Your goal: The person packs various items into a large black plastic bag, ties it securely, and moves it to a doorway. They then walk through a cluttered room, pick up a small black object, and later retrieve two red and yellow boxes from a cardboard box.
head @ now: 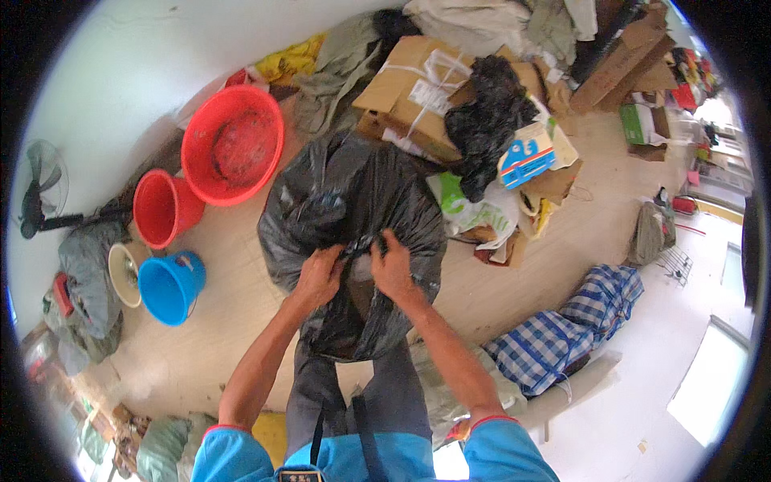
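A bulging black plastic garbage bag (pixel 301 211) stands on the floor directly before me, against my legs. My left hand (pixel 319 274) grips the gathered plastic near the bag's mouth. Just to the right, my right hand (pixel 391 265) pinches another part of the same bunched edge, a short gap from the left. Below the hands the plastic parts into a dark opening, and a brownish surface shows there. What fills the bag is mostly hidden.
On the left stand a red basin (pixel 241 144), a red bucket (pixel 159 208), a cream bucket (pixel 125 274) and a blue bucket (pixel 168 289). A strapped cardboard box (pixel 397 78) and loose packaging (pixel 482 211) lie beyond the bag. Checked blue bags (pixel 542 349) lie at right.
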Demonstrator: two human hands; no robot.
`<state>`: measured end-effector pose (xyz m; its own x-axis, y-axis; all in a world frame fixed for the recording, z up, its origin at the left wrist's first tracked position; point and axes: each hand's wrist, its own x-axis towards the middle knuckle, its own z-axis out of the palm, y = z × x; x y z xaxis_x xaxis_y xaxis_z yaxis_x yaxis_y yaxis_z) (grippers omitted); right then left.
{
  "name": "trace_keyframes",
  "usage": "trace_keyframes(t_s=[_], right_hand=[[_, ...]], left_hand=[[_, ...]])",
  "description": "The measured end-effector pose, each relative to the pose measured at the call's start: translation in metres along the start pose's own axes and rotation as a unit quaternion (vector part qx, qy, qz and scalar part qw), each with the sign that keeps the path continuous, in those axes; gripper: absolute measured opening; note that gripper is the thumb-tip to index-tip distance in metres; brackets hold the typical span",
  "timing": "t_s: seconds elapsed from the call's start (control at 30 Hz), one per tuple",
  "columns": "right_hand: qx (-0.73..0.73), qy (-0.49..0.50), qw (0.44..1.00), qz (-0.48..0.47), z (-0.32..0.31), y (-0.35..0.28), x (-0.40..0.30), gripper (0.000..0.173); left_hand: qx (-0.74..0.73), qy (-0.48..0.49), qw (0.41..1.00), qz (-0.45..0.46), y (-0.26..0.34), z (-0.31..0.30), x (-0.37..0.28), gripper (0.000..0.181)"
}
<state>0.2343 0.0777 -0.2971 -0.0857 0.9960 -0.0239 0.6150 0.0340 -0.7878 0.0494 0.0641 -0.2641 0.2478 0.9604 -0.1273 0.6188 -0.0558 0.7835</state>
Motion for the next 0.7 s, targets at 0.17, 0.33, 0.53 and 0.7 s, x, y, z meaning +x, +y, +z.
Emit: trace_keyframes(t_s=[0.17,0.33,0.53,0.7], right_hand=[[0.193,-0.027,0.971,0.138,-0.002,-0.013,0.017,0.035],[0.085,0.007,0.989,0.125,0.045,0.008,0.028,0.042],[0.276,0.053,0.909,0.307,0.094,0.087,0.035,0.032],[0.363,0.080,0.902,0.218,0.079,0.065,0.018,0.048]], left_hand=[[-0.238,0.009,0.960,-0.149,0.014,-0.005,-0.004,0.020],[-0.438,0.072,0.884,-0.150,0.028,-0.004,-0.008,0.018],[-0.167,0.067,0.978,-0.102,0.013,0.023,0.005,0.011],[-0.087,0.161,0.980,-0.076,0.007,0.044,0.027,0.020]])
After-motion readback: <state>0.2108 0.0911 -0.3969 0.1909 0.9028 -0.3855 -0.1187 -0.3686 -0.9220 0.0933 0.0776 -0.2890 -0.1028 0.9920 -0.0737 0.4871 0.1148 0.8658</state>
